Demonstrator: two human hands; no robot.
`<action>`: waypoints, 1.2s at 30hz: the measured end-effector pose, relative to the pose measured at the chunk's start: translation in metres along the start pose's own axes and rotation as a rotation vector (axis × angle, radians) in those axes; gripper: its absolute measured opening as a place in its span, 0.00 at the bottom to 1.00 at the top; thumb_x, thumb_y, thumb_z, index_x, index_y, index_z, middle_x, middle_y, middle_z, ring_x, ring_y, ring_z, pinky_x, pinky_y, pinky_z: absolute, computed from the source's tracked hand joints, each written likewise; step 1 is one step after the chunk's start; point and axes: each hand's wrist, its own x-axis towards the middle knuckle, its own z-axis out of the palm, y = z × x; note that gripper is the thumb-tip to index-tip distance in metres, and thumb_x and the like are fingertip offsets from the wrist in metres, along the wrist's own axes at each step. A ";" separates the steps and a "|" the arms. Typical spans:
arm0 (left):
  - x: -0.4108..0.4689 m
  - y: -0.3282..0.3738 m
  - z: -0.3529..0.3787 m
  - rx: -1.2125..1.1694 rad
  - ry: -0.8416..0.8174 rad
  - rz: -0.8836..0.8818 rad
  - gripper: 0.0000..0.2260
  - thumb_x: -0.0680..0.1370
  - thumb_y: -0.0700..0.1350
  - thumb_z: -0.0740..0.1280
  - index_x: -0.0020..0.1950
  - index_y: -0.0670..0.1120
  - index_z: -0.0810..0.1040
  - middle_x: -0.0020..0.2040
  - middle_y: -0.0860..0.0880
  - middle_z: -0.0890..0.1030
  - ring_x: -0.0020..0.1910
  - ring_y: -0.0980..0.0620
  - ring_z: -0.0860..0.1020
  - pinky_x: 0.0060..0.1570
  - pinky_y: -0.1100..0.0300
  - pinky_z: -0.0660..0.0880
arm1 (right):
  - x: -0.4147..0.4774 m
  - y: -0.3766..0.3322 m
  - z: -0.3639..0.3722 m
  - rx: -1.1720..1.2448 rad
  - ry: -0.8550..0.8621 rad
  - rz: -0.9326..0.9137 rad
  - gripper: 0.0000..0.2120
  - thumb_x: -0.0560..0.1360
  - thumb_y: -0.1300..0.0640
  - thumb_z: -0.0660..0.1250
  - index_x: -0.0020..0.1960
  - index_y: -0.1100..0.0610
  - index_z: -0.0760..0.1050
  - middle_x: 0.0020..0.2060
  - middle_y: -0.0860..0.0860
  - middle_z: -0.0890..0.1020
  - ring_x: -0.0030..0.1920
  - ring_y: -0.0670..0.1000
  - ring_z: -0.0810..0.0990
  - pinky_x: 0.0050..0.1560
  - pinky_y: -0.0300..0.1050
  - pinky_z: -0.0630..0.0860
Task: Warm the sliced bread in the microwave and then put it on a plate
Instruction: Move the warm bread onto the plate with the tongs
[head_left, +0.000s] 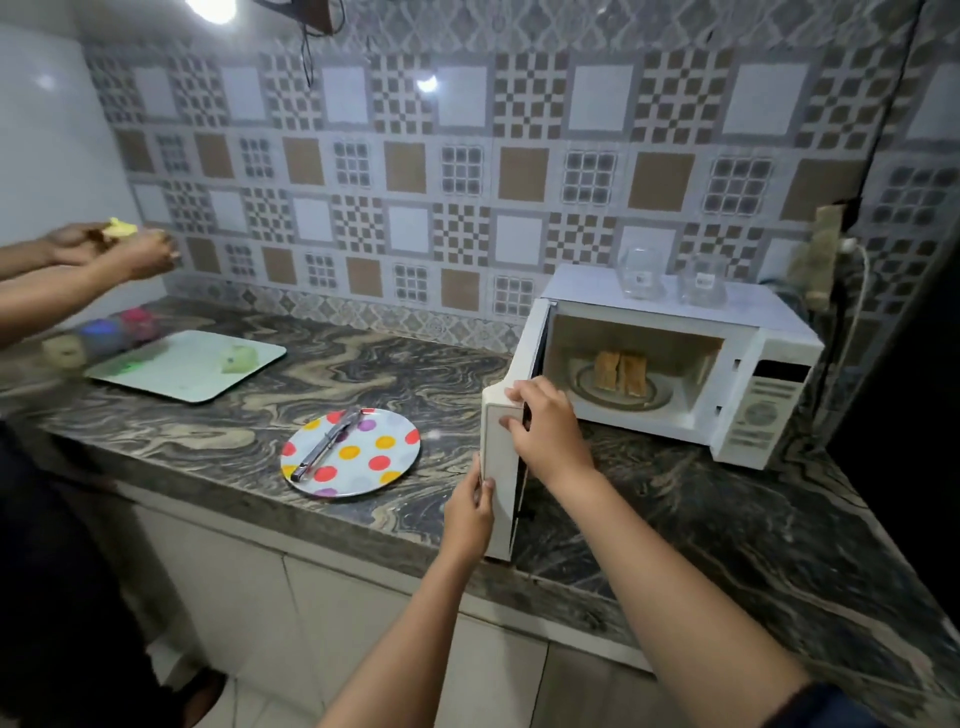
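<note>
A white microwave (769, 395) stands on the marble counter with its door (501, 467) swung wide open toward me. Two slices of toasted bread (621, 373) stand side by side on the glass turntable inside. My right hand (545, 426) grips the top outer edge of the door. My left hand (470, 506) holds the door's lower outer edge. Left of the door lies a white plate with coloured dots (374, 467), and metal tongs (324, 451) rest across it.
Another person's hands (119, 249) at the far left hold something yellow above a white tray (171, 371). Coloured containers (111, 332) sit beside that tray. Two clear glass jars (670, 280) stand on top of the microwave. A power cable (857, 280) hangs behind it.
</note>
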 end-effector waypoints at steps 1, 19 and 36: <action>0.002 -0.003 -0.003 0.013 0.015 -0.004 0.20 0.82 0.45 0.56 0.74 0.49 0.62 0.69 0.52 0.71 0.67 0.51 0.71 0.64 0.54 0.70 | 0.002 -0.003 0.003 -0.018 -0.014 -0.003 0.10 0.72 0.62 0.68 0.53 0.62 0.74 0.53 0.55 0.76 0.54 0.59 0.73 0.55 0.48 0.68; 0.020 -0.002 -0.036 0.153 0.175 -0.107 0.13 0.82 0.44 0.52 0.52 0.41 0.75 0.49 0.42 0.78 0.45 0.46 0.74 0.41 0.57 0.64 | 0.015 -0.040 0.033 -0.103 -0.045 -0.015 0.11 0.75 0.60 0.64 0.58 0.60 0.72 0.59 0.55 0.72 0.57 0.61 0.70 0.59 0.51 0.68; 0.046 -0.047 -0.075 0.119 0.012 0.152 0.14 0.82 0.49 0.52 0.59 0.47 0.73 0.54 0.50 0.76 0.54 0.52 0.73 0.52 0.58 0.70 | 0.020 -0.059 0.080 -0.158 0.185 0.040 0.13 0.71 0.60 0.64 0.54 0.62 0.73 0.52 0.57 0.74 0.55 0.60 0.69 0.55 0.50 0.69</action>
